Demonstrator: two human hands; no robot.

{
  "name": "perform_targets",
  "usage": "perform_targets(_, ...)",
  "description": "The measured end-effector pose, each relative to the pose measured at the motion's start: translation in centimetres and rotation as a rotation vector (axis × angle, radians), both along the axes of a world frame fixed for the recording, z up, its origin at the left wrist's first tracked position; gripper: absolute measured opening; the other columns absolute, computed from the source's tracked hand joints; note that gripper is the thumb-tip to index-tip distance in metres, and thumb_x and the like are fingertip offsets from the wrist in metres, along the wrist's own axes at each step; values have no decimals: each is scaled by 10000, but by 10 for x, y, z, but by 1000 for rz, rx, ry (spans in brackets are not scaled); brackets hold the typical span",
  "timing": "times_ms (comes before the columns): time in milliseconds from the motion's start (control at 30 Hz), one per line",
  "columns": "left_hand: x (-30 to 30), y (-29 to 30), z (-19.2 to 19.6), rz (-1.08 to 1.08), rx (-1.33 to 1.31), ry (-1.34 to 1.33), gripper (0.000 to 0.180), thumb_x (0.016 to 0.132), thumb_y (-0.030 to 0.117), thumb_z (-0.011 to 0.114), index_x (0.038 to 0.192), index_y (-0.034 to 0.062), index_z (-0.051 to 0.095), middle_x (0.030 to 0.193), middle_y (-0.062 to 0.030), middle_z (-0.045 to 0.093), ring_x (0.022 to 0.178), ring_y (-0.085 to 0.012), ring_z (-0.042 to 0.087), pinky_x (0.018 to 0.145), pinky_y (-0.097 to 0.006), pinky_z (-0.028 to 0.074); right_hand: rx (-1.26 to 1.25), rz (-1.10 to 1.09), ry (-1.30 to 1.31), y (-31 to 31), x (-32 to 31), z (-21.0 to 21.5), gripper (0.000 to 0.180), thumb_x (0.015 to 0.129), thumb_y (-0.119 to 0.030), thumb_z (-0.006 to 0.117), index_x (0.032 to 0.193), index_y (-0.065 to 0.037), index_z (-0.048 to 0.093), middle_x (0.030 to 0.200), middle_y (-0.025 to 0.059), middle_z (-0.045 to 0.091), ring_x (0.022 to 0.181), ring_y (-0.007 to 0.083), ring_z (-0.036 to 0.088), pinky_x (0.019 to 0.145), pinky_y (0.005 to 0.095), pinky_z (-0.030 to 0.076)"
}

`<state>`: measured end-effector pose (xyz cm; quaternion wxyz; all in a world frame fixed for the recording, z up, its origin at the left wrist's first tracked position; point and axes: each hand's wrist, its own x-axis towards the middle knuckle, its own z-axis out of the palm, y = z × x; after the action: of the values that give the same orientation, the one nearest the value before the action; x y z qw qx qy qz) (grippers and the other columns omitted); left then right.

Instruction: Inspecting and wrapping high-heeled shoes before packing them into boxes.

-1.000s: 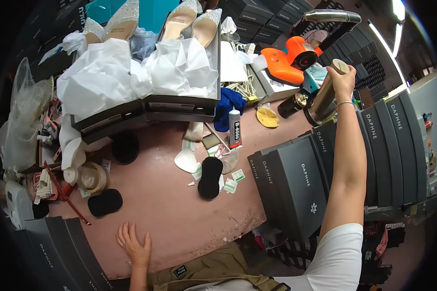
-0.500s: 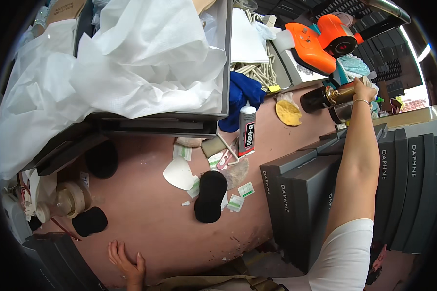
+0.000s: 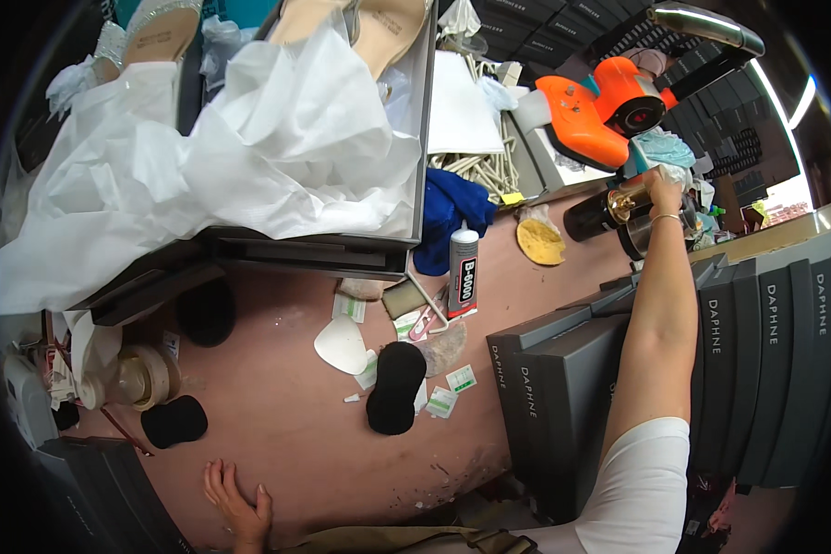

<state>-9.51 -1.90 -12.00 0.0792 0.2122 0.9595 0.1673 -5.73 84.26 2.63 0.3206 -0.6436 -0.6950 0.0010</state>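
Note:
At the far right my right hand (image 3: pixel 665 192) is closed beside two dark cylindrical containers. What its fingers grip is hidden. The left container (image 3: pixel 585 220) is black with a gold-coloured part at its end, and the other container (image 3: pixel 633 240) lies just under my wrist. My left hand (image 3: pixel 238 508) rests on the pink tabletop at the lower left, fingers stretched out and holding nothing. A black pad narrowed at its middle (image 3: pixel 395 392) lies between my arms, with a white rounded pad (image 3: pixel 342 346) behind it. Farther back is a white-capped glue tube (image 3: pixel 463 277).
An open shoe box (image 3: pixel 323 254) with white tissue paper (image 3: pixel 249 157) and light-soled shoes fills the back left. Grey shoe boxes (image 3: pixel 563 397) stand under and beside my right arm. An orange device (image 3: pixel 582 120), blue cloth (image 3: pixel 452 208) and yellow round pad (image 3: pixel 539 242) are at the back.
My right hand has come back a little toward the left and nearer, beside the containers. The view has shifted slightly, showing more of the shoes. My left hand stays on the table.

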Motion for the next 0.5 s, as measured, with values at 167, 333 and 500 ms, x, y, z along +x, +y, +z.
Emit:
perform_targets(167,-3,-2,-7,-25,92,47,592,679,225,694,1188,7,484,1298,-209,406,1257,-406,333,1023,-557,247,154,295,138,-74,-7,38,653,759,-353,671,1235,62,506,1190,284,550,1124,370,532,982,388,399)
perform_targets(333,-2,-11,3,1,176,75,577,738,333,699,1197,43,505,1295,-153,425,1265,-351,327,1020,-534,249,-631,1117,344,-327,-37,93,332,924,-190,563,1195,2,543,1031,62,617,857,106,607,659,207,473)
perform_targets(500,27,-58,46,47,622,131,395,743,245,714,1069,61,589,1184,-148,534,1147,-326,484,1011,-464,342,-913,1811,-163,-596,-23,62,279,851,-87,633,1101,23,574,888,82,638,824,136,631,693,258,520)
